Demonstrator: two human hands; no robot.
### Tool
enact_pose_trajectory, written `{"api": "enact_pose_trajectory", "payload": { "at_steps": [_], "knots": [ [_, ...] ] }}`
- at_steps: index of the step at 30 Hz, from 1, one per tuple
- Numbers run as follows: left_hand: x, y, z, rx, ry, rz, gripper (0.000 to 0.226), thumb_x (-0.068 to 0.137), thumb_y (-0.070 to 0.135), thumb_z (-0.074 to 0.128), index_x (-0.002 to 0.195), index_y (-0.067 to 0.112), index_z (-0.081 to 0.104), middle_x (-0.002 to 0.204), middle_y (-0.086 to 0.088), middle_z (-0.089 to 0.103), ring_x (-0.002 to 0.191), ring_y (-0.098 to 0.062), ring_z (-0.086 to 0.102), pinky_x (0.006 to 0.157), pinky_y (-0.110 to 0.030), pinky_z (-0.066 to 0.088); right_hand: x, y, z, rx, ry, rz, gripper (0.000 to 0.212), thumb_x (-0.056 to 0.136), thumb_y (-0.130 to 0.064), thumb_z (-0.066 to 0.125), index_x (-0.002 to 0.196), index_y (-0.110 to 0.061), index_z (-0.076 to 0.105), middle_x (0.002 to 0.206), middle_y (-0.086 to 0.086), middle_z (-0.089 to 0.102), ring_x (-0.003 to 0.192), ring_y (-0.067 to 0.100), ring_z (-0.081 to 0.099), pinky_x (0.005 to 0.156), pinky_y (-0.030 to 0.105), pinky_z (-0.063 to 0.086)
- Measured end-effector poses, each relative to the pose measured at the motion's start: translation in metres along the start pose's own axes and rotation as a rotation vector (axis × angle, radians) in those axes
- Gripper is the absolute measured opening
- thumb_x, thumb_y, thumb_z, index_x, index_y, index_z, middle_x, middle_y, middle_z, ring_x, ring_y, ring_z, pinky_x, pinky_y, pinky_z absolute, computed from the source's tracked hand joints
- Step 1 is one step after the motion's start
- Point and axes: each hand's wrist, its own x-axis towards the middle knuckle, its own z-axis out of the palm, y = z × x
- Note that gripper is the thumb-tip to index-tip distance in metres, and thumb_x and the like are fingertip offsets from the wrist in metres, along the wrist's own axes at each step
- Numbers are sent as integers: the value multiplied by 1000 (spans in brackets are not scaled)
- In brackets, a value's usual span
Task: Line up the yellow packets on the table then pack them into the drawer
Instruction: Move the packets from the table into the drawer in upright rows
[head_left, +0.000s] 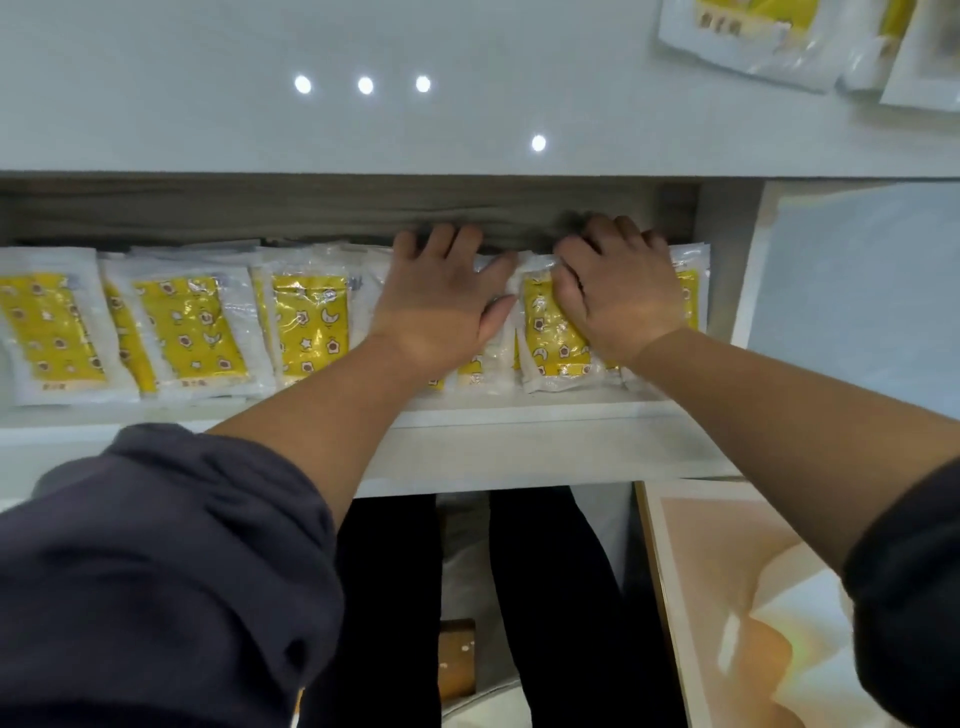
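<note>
Drawer (519, 413) lined with yellow packets (306, 327), left hand (441, 296) and right hand (621, 296) at its right end, straight fingers (441, 240) pressing packets down.

both forearms stretch forward; left hand (441, 304) and right hand (621, 301) lie palm-down, side by side.

Yellow packets (202, 327) lie in a row in the open drawer (519, 415) below the white table (467, 119). The left grip (441, 296) and right grip (618, 296) press palm-down, side by side, on the rightmost ones. More packets (748, 36) lie on the table.
</note>
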Motion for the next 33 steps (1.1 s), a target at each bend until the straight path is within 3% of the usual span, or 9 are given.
{"api": "enact_pose_trajectory", "payload": {
  "at_steps": [3,5,8,13,20,23,26,29,33],
  "knots": [
    [-10,9,-28,44,6,-94,49,86,30,61,133,20,54,122,-14,58,115,-35,54,102,-59,36,-13,-9,-28,112,33,86,38,96,-34,34,123,-19,56,121,9,58,112,31,51,95,43,33],
    [-22,20,-63,-13,-39,-123,57,80,17,63,136,19,50,126,-12,56,120,-33,51,103,-54,38,-30,-15,-61,217,88,145,39,92,-30,36,119,-18,61,115,7,62,109,29,54,93,41,34],
    [-39,35,-109,-125,-18,-59,44,79,9,63,122,15,57,115,-7,58,105,-28,55,85,-42,45,-59,-16,-108,367,105,183,27,94,-20,43,110,-13,64,105,4,64,98,23,56,82,34,37],
    [-26,57,-188,-300,69,-63,20,90,18,54,109,14,60,104,-3,58,95,-24,54,76,-36,43,-78,5,-171,539,245,364,20,94,-15,46,104,-13,63,101,3,62,94,21,56,83,38,45],
    [63,104,-250,-799,69,-523,25,90,32,54,111,18,55,107,2,56,94,-19,56,76,-36,49,-50,98,-217,569,450,781,28,88,-24,56,116,-20,55,123,-1,50,114,17,48,91,36,34],
    [109,131,-267,-1012,-13,-747,60,82,53,62,127,17,44,119,1,55,103,-21,58,78,-34,47,-39,148,-229,539,352,927,50,85,-36,61,130,-21,44,133,-1,44,122,20,45,93,41,35],
    [145,150,-276,-1052,-54,-902,94,73,62,69,142,13,29,139,-3,47,124,-26,50,97,-43,44,-27,178,-236,563,121,949,77,80,-54,66,140,-20,33,136,1,44,122,25,48,94,44,34],
    [164,159,-282,-1064,-79,-1009,94,75,53,75,143,10,27,137,-6,50,123,-29,52,99,-42,43,-17,187,-238,589,2,887,82,75,-58,70,137,-18,35,133,2,48,118,26,53,94,44,35],
    [170,158,-285,-1071,-110,-991,74,83,40,73,139,9,37,138,-6,49,125,-26,49,83,-30,39,-15,186,-242,742,33,896,74,75,-43,76,131,-18,36,125,-2,55,111,22,58,97,43,41]
  ]
}}
